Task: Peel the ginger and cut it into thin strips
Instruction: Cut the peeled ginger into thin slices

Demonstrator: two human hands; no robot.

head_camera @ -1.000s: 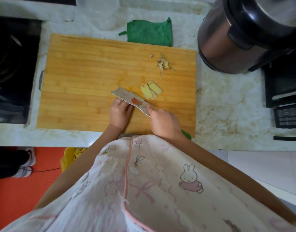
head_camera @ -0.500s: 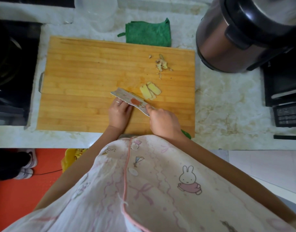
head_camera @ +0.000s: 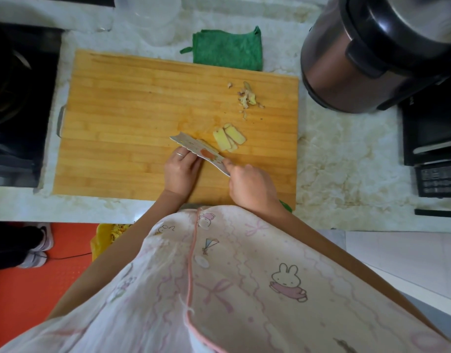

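Lying overlapped on the cutting board (head_camera: 117, 110), the ginger slices (head_camera: 229, 137) sit just beyond the knife (head_camera: 197, 150). The right hand (head_camera: 250, 184) grips its handle; the left hand (head_camera: 181, 169) curls against the blade, whether clamped on anything I cannot tell.

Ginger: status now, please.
Right hand grips knife; left hand against it, grip hidden. Ginger slices lie beside knife, no strips yet. Peel scraps apart, out of way.
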